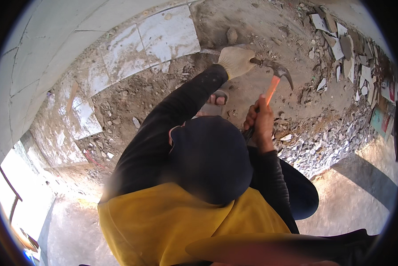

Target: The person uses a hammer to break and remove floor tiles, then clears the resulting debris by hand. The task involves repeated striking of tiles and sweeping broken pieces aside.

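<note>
My right hand [263, 124], bare, is wrapped around the handle of a claw hammer [272, 88] with an orange shaft and dark grip. The hammer's dark head is up beside my left hand [236, 62], and its curved claw points right. A cream work glove covers my left hand, which is closed, reaching forward over the dirt. Whatever it grips is hidden by the glove and hammer head. Below it, a sandalled foot [217, 98] shows between my arms. Dusty, broken-up ground [234, 33] lies around both hands.
White floor tiles [168, 33] remain along the pale wall [44, 48] at the left and far left. Broken tile shards [336, 46] are heaped at the far right. Small chips [327, 150] form a band at the right, beside the smoother floor [354, 190]. My dark knee [212, 159] is in the middle.
</note>
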